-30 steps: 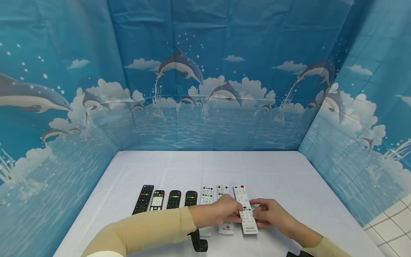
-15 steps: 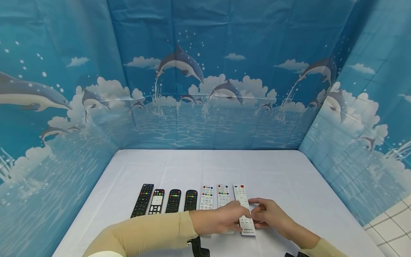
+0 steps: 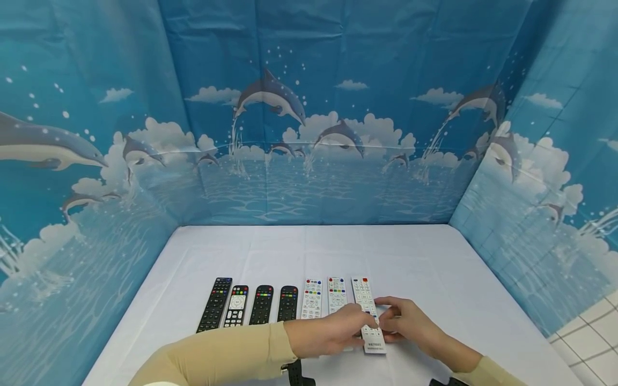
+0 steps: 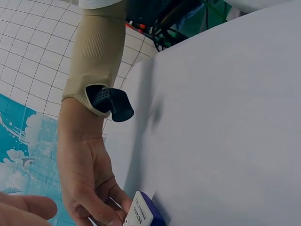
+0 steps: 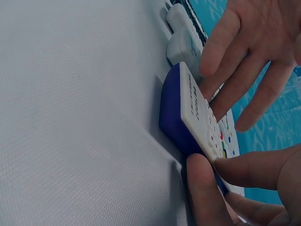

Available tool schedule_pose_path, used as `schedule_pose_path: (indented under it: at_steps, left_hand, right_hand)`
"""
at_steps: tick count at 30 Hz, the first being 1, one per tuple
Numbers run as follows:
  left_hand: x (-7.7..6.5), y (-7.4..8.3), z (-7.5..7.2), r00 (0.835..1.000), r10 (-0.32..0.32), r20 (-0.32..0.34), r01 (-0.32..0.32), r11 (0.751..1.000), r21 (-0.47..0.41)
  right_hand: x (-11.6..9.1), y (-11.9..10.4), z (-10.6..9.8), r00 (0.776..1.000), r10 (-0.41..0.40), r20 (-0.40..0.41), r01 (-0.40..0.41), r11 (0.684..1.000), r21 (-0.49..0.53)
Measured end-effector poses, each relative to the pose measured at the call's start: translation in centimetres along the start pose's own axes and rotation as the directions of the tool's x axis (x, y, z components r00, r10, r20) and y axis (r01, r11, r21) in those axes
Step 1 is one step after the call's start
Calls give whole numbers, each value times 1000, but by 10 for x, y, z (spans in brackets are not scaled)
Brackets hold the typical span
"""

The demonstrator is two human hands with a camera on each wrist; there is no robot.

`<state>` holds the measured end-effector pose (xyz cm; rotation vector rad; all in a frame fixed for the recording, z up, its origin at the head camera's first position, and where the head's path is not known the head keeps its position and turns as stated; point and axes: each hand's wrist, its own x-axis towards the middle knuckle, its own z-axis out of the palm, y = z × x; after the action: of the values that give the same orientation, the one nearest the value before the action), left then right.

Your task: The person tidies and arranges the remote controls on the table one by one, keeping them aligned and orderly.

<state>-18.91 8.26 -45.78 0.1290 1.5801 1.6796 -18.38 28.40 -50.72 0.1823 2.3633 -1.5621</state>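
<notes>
A white remote control (image 3: 373, 342) with a purple underside lies at the right end of a row of remotes. My right hand (image 3: 410, 323) is at its right long side; in the right wrist view its bent fingers (image 5: 201, 172) pinch the remote's edge. Reaching across from the left, my left hand (image 3: 333, 329) has its fingertips over the remote's left side and lower part. Seen in the right wrist view, the left hand (image 5: 263, 47) has straight, spread fingers beside the remote (image 5: 188, 96). The left hand partly covers the neighbouring white remote (image 3: 337, 295).
Further left lie another white remote (image 3: 311, 300) and several black ones, such as the leftmost remote (image 3: 214, 305), partly behind the left sleeve (image 3: 217, 348). All rest on a white-covered table (image 3: 410, 257). A dolphin-print curtain (image 3: 309, 187) surrounds its back and sides.
My left hand has slid right, its fingertips now over the white remote's lower part. The remote's lower end has shifted slightly left. My right hand stays at the remote's right side.
</notes>
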Motion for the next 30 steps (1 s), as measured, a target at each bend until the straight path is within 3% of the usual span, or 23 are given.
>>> schedule_pose_path:
  at_steps: [8,14,17,21,24,26,28,30]
  left_hand:
    - [-3,3,-6,1000,-15,15,15,1000,-1]
    - [-11,8,-12,999,6,-46,-3,998,56]
    - [-15,11,-15,996,46,-79,-39,995,90]
    - [-20,14,-22,985,134,-113,-108,970,217]
    - [-27,19,-32,970,217,-112,-164,918,360]
    - [-32,21,-41,954,289,-83,-216,850,480]
    - [-37,22,-51,927,372,-45,-269,745,610]
    - [-41,21,-60,889,457,-2,-314,614,724]
  right_hand:
    - [2,-3,-1,999,-8,45,9,1000,-7]
    - [6,-10,-3,999,-20,-29,16,991,-131]
    - [7,-16,-5,995,-47,-84,30,979,-201]
    - [7,-23,-11,985,-130,-113,94,956,-278]
    - [7,-26,-18,973,-194,-127,142,931,-335]
    - [5,-29,-22,961,-239,-139,168,905,-391]
    - [5,-31,-25,945,-289,-154,194,873,-448]
    - [4,-34,-25,927,-338,-160,219,838,-499]
